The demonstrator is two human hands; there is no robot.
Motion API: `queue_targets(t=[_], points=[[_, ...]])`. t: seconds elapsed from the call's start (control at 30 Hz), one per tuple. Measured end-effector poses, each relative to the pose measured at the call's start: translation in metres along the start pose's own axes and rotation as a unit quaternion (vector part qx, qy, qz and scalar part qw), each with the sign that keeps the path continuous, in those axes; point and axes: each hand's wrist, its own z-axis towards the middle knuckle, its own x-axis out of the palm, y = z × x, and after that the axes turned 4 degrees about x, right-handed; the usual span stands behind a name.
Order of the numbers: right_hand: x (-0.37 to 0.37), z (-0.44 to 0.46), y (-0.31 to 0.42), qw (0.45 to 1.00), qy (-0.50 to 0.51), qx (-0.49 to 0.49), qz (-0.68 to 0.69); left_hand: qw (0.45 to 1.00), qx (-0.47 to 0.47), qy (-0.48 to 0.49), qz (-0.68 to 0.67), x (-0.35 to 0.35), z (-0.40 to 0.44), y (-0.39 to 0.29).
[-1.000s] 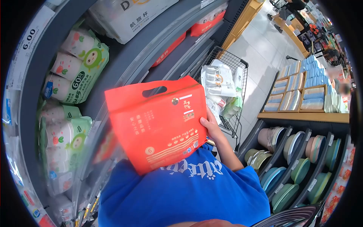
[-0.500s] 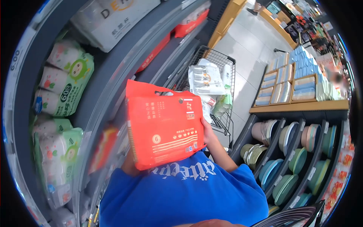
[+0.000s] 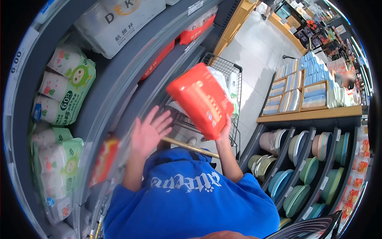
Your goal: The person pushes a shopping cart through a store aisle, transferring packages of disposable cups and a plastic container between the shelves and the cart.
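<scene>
My right hand [image 3: 225, 129] grips a red plastic pack [image 3: 203, 99] by its lower right edge. The pack is tilted and slightly blurred, held over the near part of a wire shopping cart [image 3: 233, 63]. To the left of the pack, my left hand [image 3: 150, 129] is open, fingers spread and palm showing, with nothing in it. White and green-white packs [image 3: 233, 89] lie in the cart, partly hidden behind the red pack.
On my left, shelves hold green-and-white cup packs [image 3: 65, 85], a large white cup pack [image 3: 119, 30] and red packs [image 3: 199, 28]. To the right are racks of bowls [image 3: 296, 199] and a wooden display [image 3: 310, 113] with blue and white goods. A person [image 3: 345, 79] is far right.
My left hand has come off the red pack and opened to its left. My right hand has swung the pack up, away from me and to the right, turning it.
</scene>
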Motion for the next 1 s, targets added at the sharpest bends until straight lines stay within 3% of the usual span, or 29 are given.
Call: queue_targets(t=[0.13, 0.23, 0.27, 0.37, 0.6, 0.7, 0.77, 0.8, 0.9, 0.93, 0.97, 1.0], points=[[-0.014, 0.038, 0.03, 0.997, 0.036, -0.065, 0.023, 0.999, -0.007, 0.025, 0.022, 0.0, 0.0, 0.007], [-0.077, 0.077, 0.036, 0.981, -0.089, 0.0, -0.171, 1.0, -0.01, 0.009, 0.023, -0.006, 0.001, 0.01], [-0.085, 0.077, 0.033, 0.959, -0.157, 0.014, -0.237, 1.0, -0.012, 0.003, 0.022, -0.007, 0.001, 0.011], [-0.118, 0.075, 0.015, 0.875, -0.196, 0.05, -0.44, 1.0, -0.01, -0.011, 0.016, -0.007, -0.002, 0.009], [-0.149, 0.045, -0.015, 0.892, -0.192, 0.004, -0.409, 0.998, 0.005, -0.057, 0.015, -0.02, -0.005, 0.01], [-0.138, 0.039, -0.007, 0.841, -0.167, 0.028, -0.513, 0.996, -0.015, -0.075, 0.055, -0.027, 0.003, 0.018], [-0.158, 0.049, -0.01, 0.756, -0.134, 0.008, -0.641, 0.983, -0.025, -0.103, 0.152, -0.043, 0.016, 0.032], [-0.165, 0.052, -0.011, 0.706, -0.117, -0.003, -0.699, 0.952, -0.018, -0.096, 0.29, -0.06, 0.021, 0.044], [-0.136, 0.033, -0.016, 0.653, -0.08, -0.005, -0.753, 0.781, 0.006, -0.057, 0.622, -0.145, 0.038, 0.101], [-0.144, 0.032, -0.025, 0.647, -0.063, -0.034, -0.759, 0.637, -0.095, -0.028, 0.765, -0.135, 0.037, 0.104], [-0.152, 0.031, -0.028, 0.628, -0.073, -0.035, -0.774, 0.459, -0.189, 0.003, 0.868, -0.126, 0.036, 0.106], [-0.144, 0.024, -0.029, 0.608, -0.083, -0.036, -0.789, 0.421, -0.171, 0.025, 0.89, -0.137, 0.037, 0.115]])
